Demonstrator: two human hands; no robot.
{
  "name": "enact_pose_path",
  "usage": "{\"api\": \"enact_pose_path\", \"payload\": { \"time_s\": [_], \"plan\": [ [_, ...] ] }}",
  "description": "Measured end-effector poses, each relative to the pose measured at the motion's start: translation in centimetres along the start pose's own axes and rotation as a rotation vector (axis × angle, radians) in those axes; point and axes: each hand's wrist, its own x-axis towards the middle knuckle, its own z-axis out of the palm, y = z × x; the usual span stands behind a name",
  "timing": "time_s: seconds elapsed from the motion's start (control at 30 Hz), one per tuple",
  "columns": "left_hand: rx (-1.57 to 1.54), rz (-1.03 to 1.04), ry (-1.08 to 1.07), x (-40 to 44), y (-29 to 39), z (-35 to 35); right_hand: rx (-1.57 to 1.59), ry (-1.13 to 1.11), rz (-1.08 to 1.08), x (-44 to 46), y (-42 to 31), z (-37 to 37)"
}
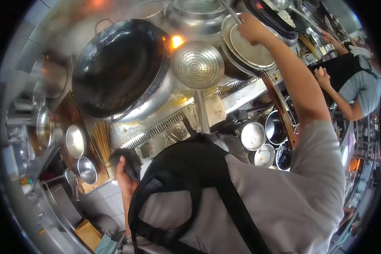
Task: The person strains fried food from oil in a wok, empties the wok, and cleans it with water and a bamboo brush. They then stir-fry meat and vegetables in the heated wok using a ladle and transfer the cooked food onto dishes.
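Observation:
My left hand (126,180) is at the lower left, thumb up, closed on a dark bunched cloth (130,161). My right hand (254,30) reaches to the top, its fingers wrapped round the thin metal handle (230,10) of a utensil whose far end I cannot make out. Beneath that hand lie round mesh strainers (252,50) on a pan. A large black wok (118,67) sits tilted on the stove at the left. Between it and the strainers rests a perforated skimmer (198,64), its handle pointing towards me.
An orange flame (177,41) burns beside the wok. A bamboo brush (101,137) and metal bowls (75,142) stand at the left. Several seasoning pots (253,136) are at the right. A co-worker (355,80) stands at the far right near another wok (279,19).

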Motion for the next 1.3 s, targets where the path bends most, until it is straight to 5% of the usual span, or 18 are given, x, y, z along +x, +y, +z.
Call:
{"api": "enact_pose_path", "payload": {
  "time_s": [0.13,0.17,0.23,0.43,0.53,0.67,0.87,1.0,1.07,1.13,1.2,1.23,1.3],
  "plan": [
    [0.035,0.034,0.042,-1.1,-0.7,0.3,0.044,-0.046,-0.176,11.7,3.8,4.1],
    [0.032,0.051,0.069,-1.4,-0.9,0.2,0.338,-0.171,-0.103,13.7,4.4,4.8],
    [0.024,0.088,0.112,-2.4,-0.9,-0.3,1.837,-0.419,0.54,11.7,-0.1,4.1],
    [0.057,0.03,0.145,-3.2,-0.2,-1.8,2.089,-0.727,0.246,9.4,0.1,2.3],
    [0.008,0.019,0.035,-1.9,0.9,-1.2,2.145,-0.726,0.374,0.7,-5.0,-0.1],
    [0.073,0.079,-0.217,2.0,3.1,-0.6,2.199,-0.861,0.202,-8.5,-9.1,0.1],
    [0.023,0.052,-0.329,1.3,5.8,2.3,2.095,-0.777,0.344,-18.6,-12.4,0.7],
    [0.035,0.049,-0.34,0.5,5.8,1.3,1.664,-0.725,0.383,-21.7,-12.6,1.7],
    [0.023,0.037,-0.333,0.7,5.2,-0.3,0.688,-0.278,0.121,-25.1,-12.2,4.2],
    [0.043,0.025,-0.325,0.8,4.6,-2.8,0.42,-0.019,-0.068,-27.0,-8.0,9.5],
    [0.041,0.026,-0.254,-0.2,4.0,-4.7,0.374,-0.081,0.16,-30.3,-4.9,13.3],
    [0.023,0.017,-0.234,-0.4,3.6,-6.0,0.2,0.152,-0.076,-30.8,0.5,18.5],
    [0.014,-0.008,-0.15,-1.3,3.3,-8.7,0.063,0.265,-0.137,-33.4,4.5,22.7]
  ]
}}
